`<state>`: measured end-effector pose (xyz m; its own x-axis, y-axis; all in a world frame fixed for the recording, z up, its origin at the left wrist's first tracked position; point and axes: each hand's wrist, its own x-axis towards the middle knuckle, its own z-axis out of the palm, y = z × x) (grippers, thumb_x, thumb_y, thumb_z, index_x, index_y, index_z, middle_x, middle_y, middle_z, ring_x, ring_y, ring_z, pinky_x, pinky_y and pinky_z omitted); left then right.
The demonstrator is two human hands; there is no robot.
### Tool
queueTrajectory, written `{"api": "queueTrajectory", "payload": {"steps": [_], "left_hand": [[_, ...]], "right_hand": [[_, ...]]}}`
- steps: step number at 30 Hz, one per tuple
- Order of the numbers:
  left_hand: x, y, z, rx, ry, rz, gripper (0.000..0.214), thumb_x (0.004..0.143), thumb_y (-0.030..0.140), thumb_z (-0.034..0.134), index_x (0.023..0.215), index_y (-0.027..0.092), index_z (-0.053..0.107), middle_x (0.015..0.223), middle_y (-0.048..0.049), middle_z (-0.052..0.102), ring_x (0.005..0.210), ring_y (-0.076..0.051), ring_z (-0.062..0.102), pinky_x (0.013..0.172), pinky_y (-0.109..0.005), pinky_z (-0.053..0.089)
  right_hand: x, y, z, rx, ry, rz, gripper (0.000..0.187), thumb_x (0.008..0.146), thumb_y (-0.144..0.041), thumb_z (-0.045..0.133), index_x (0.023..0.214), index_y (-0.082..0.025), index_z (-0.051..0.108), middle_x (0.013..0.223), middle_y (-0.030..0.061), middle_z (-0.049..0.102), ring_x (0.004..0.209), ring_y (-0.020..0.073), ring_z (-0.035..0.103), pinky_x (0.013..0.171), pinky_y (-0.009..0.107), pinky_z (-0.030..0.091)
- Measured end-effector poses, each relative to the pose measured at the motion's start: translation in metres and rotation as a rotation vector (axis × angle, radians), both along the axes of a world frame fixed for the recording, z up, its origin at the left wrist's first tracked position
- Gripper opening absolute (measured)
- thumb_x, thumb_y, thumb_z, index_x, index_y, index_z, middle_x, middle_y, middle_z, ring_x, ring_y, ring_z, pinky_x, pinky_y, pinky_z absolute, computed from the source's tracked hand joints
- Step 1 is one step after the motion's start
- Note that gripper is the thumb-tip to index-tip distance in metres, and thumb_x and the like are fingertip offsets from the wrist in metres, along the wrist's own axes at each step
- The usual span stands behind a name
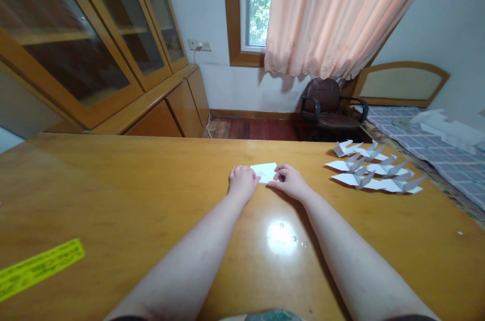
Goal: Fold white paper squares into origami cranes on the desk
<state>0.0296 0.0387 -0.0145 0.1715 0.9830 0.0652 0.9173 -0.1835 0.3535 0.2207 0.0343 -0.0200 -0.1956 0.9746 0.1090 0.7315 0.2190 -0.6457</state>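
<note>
White paper, folded down into a small flat piece (pixel 264 172), can be seen in the head view, set on the far half of the yellow-brown wooden worktop (pixel 132 200), just right of the middle. Its left end is partly covered by the left hand (pixel 242 182), fingers curled and thumb laid over the paper; whether it's properly gripped there or only pressed flat can't be told. Its right end is held by the right hand (pixel 290 182), the edge caught between bent fingers and thumb, with a little gap showing inside the curl. Off to the right, near the far edge, a bunch of white paper cranes (pixel 343 178) is lined up in three rows, packed pretty tight and well apart from the hands. At lower left a yellow strip (pixel 41 268) can be spotted, its print too blurred to be read. Some bright glare (pixel 282 236) is thrown onto the worktop between the forearms (pixel 200 250). Past all that, the left side is taken up by a wooden cabinet (pixel 151 81) with glass doors, and the window (pixel 261 3) is partly covered by a pinkish curtain (pixel 333 13). A brown armchair (pixel 322 96) is parked below it, beside a bed (pixel 403 84) that's covered with a checked sheet (pixel 401 131).
</note>
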Motion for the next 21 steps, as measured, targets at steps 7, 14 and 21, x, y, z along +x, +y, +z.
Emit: {"api": "queueTrajectory", "payload": {"steps": [7,14,21], "left_hand": [[0.0007,-0.0002,0.0014,0.000,0.004,0.010,0.018,0.081,0.038,0.063,0.079,0.022,0.071,0.096,-0.0066,0.067,0.101,-0.023,0.052,0.096,-0.037,0.033],[-0.0001,-0.0004,0.0007,0.007,-0.010,0.007,0.018,0.081,0.037,0.063,0.077,0.021,0.071,0.095,-0.0062,0.067,0.101,-0.024,0.052,0.096,-0.038,0.033],[-0.0011,0.0007,0.0002,-0.019,-0.012,-0.003,0.019,0.081,0.040,0.063,0.077,0.022,0.070,0.097,-0.0054,0.066,0.104,-0.022,0.051,0.098,-0.036,0.032]], "right_hand": [[-0.0005,0.0021,-0.0036,-0.002,-0.026,-0.018,0.026,0.063,-0.041,0.078,0.068,-0.018,0.066,0.100,0.0069,0.062,0.088,0.0195,0.059,0.078,0.032,0.045],[0.0000,0.0015,-0.0011,-0.007,-0.026,-0.007,0.018,0.067,-0.034,0.076,0.071,-0.020,0.067,0.102,0.0062,0.062,0.091,0.0194,0.059,0.083,0.032,0.044],[0.0066,0.0049,-0.0034,-0.026,0.076,0.041,0.010,0.071,-0.030,0.072,0.075,-0.020,0.070,0.102,0.0055,0.062,0.094,0.0185,0.058,0.088,0.032,0.043]]}}
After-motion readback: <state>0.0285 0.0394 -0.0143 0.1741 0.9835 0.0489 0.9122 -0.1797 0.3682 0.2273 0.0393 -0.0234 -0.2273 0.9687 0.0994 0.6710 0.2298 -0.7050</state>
